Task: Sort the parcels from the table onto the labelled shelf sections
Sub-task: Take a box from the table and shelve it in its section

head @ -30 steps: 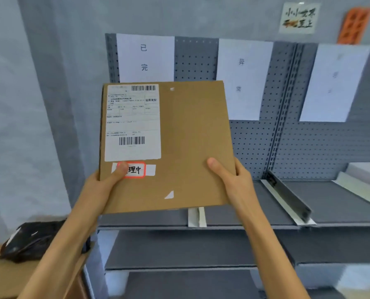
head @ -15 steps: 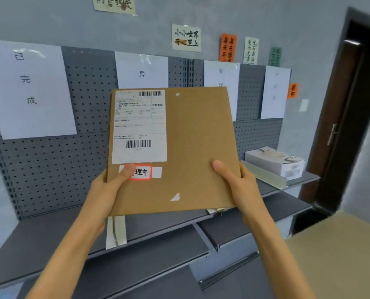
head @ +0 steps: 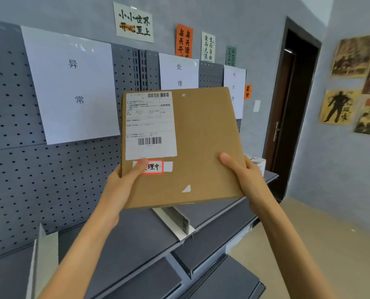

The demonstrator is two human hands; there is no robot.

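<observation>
Although the grey pegboard shelf (head: 136, 240) fills most of the view, its left end is cut off by the frame and its far right end hides behind the parcel. White paper signs (head: 72, 83) hang on its perforated metal back; the rightmost sign is too faint to read. A flat brown cardboard parcel (head: 203, 147) is held upright in the air above the shelf's front edge, near a white divider (head: 181, 223). The left hand (head: 123, 186) grasps its lower left corner, thumb covering part of a red-bordered sticker (head: 155, 167). The right hand (head: 244, 175) grasps the lower right corner. A small white box (head: 258, 164) peeks out behind.
</observation>
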